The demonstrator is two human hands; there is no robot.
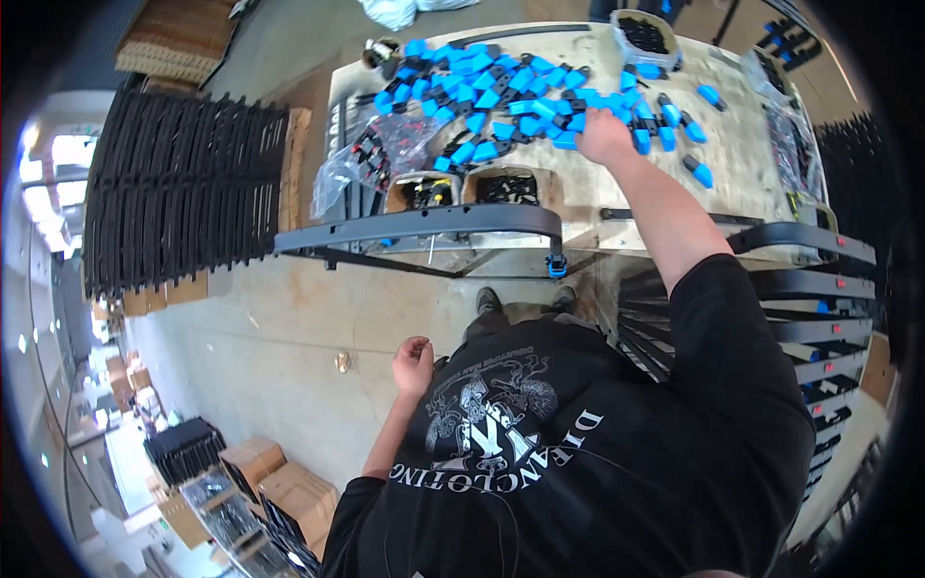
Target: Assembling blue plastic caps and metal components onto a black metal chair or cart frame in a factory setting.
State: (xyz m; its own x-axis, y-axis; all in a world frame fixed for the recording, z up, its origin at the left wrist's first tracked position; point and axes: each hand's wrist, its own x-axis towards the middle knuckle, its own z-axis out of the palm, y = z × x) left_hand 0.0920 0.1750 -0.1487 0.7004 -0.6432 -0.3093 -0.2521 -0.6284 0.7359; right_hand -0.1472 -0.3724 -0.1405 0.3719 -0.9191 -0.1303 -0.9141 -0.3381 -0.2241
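The right hand (605, 135) reaches into the blue clips (501, 91) heaped on the desk (742, 154), fingers curled among them, seemingly picking one, while the left hand (414, 364) hangs loosely curled.

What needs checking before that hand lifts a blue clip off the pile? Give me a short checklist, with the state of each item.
1. Right hand on the blue clips: ok, it rests at the pile's edge.
2. One clip pinched in the fingers: cannot tell, the fingers are hidden.
3. Left hand free: ok, loosely curled at the side, holding nothing visible.
4. Long black bar at the table's front edge: ok, lying across it.
5. Blue clip at the bar's end: ok, in place.
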